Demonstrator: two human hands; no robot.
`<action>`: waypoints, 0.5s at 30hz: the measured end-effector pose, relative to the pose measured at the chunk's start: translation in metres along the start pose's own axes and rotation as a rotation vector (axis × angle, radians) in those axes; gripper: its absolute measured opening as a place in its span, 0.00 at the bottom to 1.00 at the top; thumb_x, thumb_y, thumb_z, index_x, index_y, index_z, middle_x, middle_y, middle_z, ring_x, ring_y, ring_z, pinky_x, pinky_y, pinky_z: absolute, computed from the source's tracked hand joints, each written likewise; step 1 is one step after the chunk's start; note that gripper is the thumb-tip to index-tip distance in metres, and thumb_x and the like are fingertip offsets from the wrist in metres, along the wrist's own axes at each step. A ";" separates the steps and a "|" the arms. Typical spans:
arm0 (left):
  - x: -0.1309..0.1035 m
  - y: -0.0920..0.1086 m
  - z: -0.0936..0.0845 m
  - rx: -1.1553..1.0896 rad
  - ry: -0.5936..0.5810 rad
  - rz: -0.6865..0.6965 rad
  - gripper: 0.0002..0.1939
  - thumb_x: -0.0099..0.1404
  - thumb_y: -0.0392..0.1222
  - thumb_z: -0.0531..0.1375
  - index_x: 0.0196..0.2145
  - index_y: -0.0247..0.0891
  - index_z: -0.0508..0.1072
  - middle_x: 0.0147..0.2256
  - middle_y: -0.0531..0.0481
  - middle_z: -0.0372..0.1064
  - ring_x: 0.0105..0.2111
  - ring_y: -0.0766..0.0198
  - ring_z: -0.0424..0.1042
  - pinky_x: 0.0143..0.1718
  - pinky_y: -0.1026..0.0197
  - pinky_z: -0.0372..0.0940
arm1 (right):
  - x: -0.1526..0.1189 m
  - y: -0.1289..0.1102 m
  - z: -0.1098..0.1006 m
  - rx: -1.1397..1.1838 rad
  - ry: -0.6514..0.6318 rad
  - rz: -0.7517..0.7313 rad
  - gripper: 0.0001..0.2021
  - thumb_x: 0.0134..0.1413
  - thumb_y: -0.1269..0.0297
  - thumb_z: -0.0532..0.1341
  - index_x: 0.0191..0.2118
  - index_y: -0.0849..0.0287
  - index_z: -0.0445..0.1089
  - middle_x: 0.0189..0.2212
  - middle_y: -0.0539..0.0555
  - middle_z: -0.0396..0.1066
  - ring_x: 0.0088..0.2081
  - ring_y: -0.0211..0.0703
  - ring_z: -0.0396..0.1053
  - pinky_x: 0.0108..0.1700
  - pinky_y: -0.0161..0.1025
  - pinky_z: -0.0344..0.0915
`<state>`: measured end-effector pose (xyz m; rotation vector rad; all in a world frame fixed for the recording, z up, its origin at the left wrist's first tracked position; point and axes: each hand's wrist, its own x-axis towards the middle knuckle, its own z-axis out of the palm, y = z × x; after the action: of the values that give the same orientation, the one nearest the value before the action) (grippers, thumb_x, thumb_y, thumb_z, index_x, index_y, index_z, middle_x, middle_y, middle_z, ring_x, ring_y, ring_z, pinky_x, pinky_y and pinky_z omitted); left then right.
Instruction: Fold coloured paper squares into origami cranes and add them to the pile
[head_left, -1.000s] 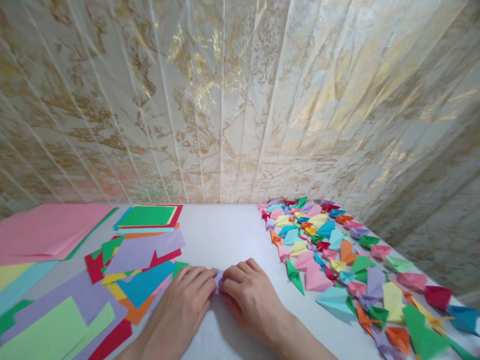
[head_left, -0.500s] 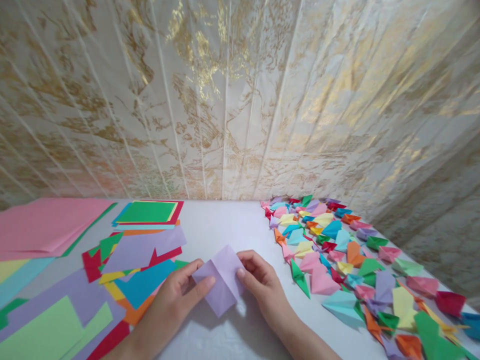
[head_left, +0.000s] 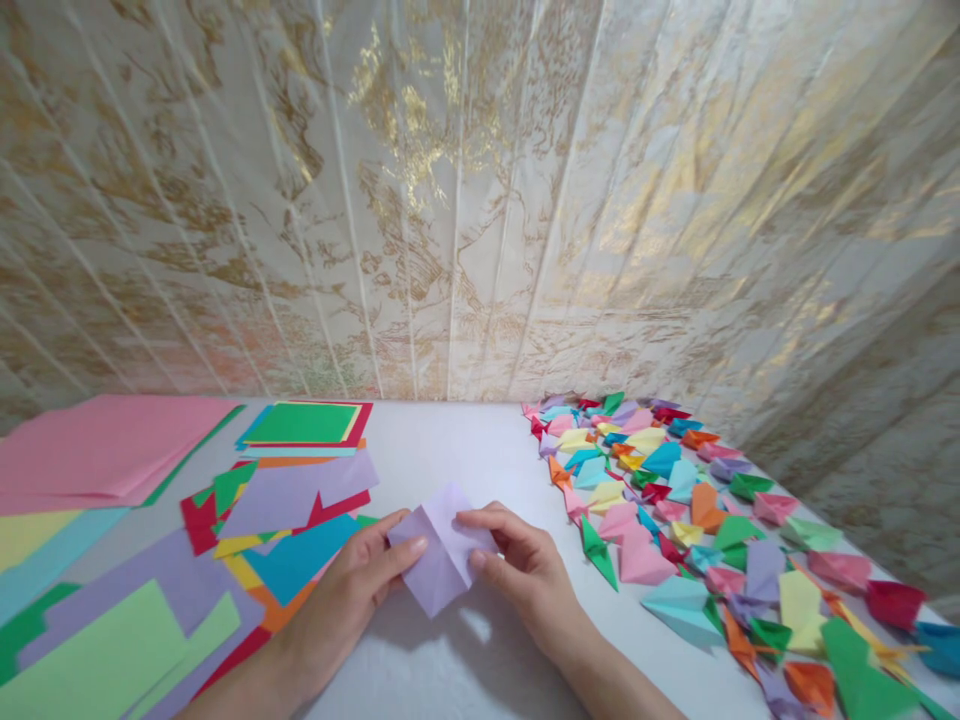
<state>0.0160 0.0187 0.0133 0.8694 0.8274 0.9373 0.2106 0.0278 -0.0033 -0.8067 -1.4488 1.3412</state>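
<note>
A creased square of lilac paper [head_left: 433, 560] is held above the table, one corner pointing away from me and fold lines crossing its middle. My left hand [head_left: 367, 565] pinches its left corner, thumb on top and fingers behind. At the right corner is my right hand [head_left: 525, 570], its thumb on the near side and its index finger lying over the upper face. The paper's right corner sits between that thumb and finger. The underside of the paper is hidden.
Rows of small folded paper pieces [head_left: 675, 500] in many colours cover the table's right side. On the left lie loose coloured offcuts [head_left: 300, 560], large pink sheets [head_left: 112, 440] and a stack of sheets topped with green [head_left: 300, 424]. A gold-patterned curtain [head_left: 450, 200] hangs behind the white table [head_left: 450, 430].
My right index finger has come from behind the paper's edge onto its upper face. The lilac paper has tilted slightly. My left hand keeps its pinch, and the view has shifted a little.
</note>
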 end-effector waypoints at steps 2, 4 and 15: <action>0.001 0.001 -0.001 -0.002 0.040 0.048 0.19 0.62 0.50 0.65 0.47 0.38 0.76 0.39 0.46 0.78 0.38 0.57 0.75 0.43 0.58 0.66 | 0.000 0.000 0.000 -0.065 -0.022 -0.011 0.13 0.55 0.58 0.65 0.47 0.51 0.77 0.36 0.51 0.68 0.38 0.41 0.64 0.41 0.38 0.61; 0.002 0.002 -0.002 -0.020 0.079 0.074 0.18 0.63 0.49 0.65 0.47 0.39 0.76 0.40 0.48 0.78 0.38 0.58 0.75 0.44 0.58 0.66 | 0.000 0.000 0.000 -0.121 -0.035 -0.009 0.12 0.56 0.61 0.65 0.47 0.51 0.77 0.35 0.50 0.69 0.38 0.41 0.64 0.43 0.38 0.61; 0.002 0.001 -0.003 0.016 0.052 0.031 0.16 0.62 0.51 0.65 0.43 0.39 0.77 0.36 0.50 0.75 0.36 0.62 0.71 0.41 0.63 0.64 | 0.006 0.002 0.004 -0.232 0.022 -0.072 0.10 0.55 0.69 0.63 0.42 0.53 0.78 0.32 0.49 0.70 0.36 0.41 0.64 0.43 0.37 0.60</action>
<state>0.0144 0.0218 0.0122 0.8768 0.8694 0.9853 0.2047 0.0328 -0.0034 -0.9061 -1.6207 1.1197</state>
